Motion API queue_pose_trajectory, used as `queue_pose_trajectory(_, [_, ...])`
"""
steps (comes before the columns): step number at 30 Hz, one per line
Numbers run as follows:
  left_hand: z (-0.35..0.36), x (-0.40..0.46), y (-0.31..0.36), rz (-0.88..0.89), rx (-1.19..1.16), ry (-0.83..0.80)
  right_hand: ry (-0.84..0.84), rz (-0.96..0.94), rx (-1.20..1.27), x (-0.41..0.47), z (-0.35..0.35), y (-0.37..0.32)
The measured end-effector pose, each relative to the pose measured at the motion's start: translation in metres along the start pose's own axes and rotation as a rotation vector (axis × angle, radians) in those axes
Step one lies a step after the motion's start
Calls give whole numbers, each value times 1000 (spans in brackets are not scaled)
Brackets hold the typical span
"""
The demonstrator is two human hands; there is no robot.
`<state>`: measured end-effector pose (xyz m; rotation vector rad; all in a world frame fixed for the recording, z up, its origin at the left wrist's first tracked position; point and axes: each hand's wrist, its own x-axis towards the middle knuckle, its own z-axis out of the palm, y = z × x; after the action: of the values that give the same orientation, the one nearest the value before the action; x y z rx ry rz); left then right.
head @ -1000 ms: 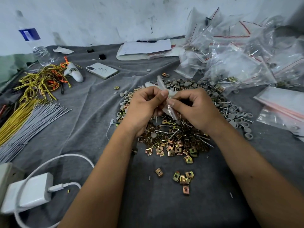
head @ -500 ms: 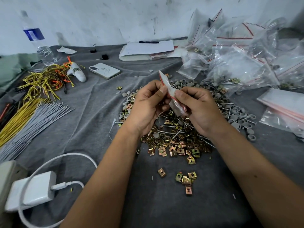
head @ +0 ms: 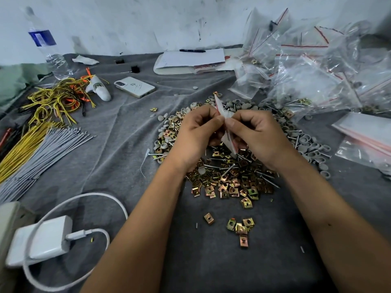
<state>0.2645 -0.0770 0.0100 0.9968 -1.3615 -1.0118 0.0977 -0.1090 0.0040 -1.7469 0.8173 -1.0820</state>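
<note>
- Step in hand, at a guess: working the mouth of a small clear plastic zip bag with a red seal strip [head: 221, 109], either sealing or opening it.
- Bag held up at frame centre, just above the heap of brass-coloured square metal clip nuts [head: 228, 182] and steel screws on the grey-cloth tabletop [head: 127, 134].
- Left grip [head: 198, 132]: curled, thumb and forefinger pinching the bag's edge.
- Right grip [head: 259, 134]: curled likewise, pinching the same edge from the other side, thumbs nearly meeting.
- Lower half of the bag hidden between the palms; contents impossible to tell.
- Next move, probably: sliding the pinch along the red strip, with even pressure and a steady hold on the thin film.
- Blue label on the clear plastic water bottle [head: 42, 39], upper left: too blurred to read.
- Faint scribble on the white phone [head: 135, 87] lying back-up: not legible.
</note>
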Motion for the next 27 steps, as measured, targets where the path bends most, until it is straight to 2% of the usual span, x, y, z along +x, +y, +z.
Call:
queue_pose_trajectory(6, [1,2,-5,-25,-86,-60,3,10,65,0,-3,0])
queue_pose_trajectory(9, [4,3,-2,-35,-171,-49,2,41,270,0,0,-5])
queue_pose_trajectory(11, [1,2,1,-55,-225,-5,61,64,381,1,-5,-8])
queue_pose_trajectory(12, [-4,2,2,-50,-167,56,126,38,319,0,-10,-6])
queue_pose_trajectory(13, [-10,2,1,-30,-25,141,198,-17,134,0,-15,-3])
queue_pose_trajectory(15, [-21,0,-5,52,408,306,326,-117,-411,0,-20,5])
queue_pose_trajectory(16, [-21,-1,-5,106,596,368,397,-134,-583,0,-17,6])
queue_pose_trajectory(17, [-18,-2,-5,171,713,417,463,-138,-653,0,-12,5])
queue_pose_trajectory(18, [-13,-2,-6,240,745,461,515,-157,-664,0,-9,4])
queue_pose_trajectory(20, [-4,-2,-6,312,665,515,549,-239,-601,2,-7,3])
queue_pose_trajectory(24, [8,-4,-10,237,529,439,443,-272,-409,-1,-8,0])
queue_pose_trajectory(27, [5,-1,-5,249,438,555,505,-258,-403,0,-8,0])
